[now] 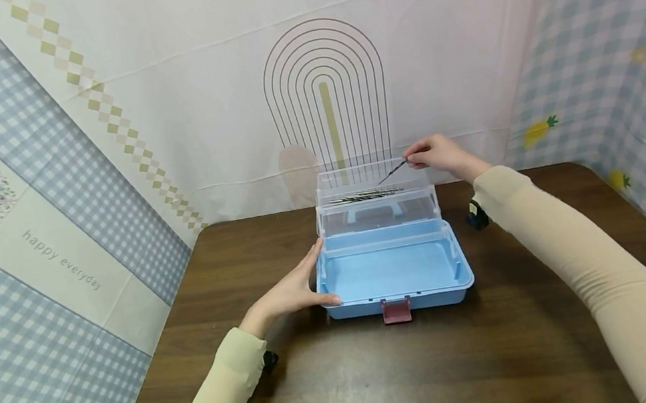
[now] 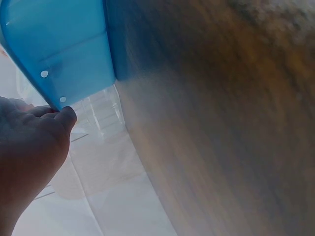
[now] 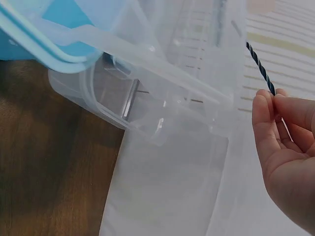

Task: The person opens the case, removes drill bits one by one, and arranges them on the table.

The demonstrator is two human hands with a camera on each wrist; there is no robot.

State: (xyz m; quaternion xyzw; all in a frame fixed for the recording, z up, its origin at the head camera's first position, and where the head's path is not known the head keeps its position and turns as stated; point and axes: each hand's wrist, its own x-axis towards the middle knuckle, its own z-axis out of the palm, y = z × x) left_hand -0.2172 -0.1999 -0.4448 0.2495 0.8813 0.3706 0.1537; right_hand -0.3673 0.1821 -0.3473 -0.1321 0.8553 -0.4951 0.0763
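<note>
In the head view a light blue toolbox [image 1: 392, 272] stands on the table, its clear lid raised and its clear upper tray [image 1: 418, 191] swung up at the back. Several drill bits [image 1: 361, 197] lie in that tray. My left hand [image 1: 290, 291] holds the toolbox's left side at the rim, thumb over the front left corner. Between thumb and fingertips my right hand [image 1: 436, 150] pinches a dark drill bit [image 1: 393, 171], tilted with its free end down to the left, above the tray. Its spiral twist shows in the right wrist view.
A maroon latch [image 1: 397, 311] hangs off the toolbox's front. The brown wooden table [image 1: 417, 378] reaches back to a patterned cloth [image 1: 214, 107] hanging behind. Checked cloth hangs at both sides. A second clear tray bar [image 1: 389, 244] crosses the toolbox.
</note>
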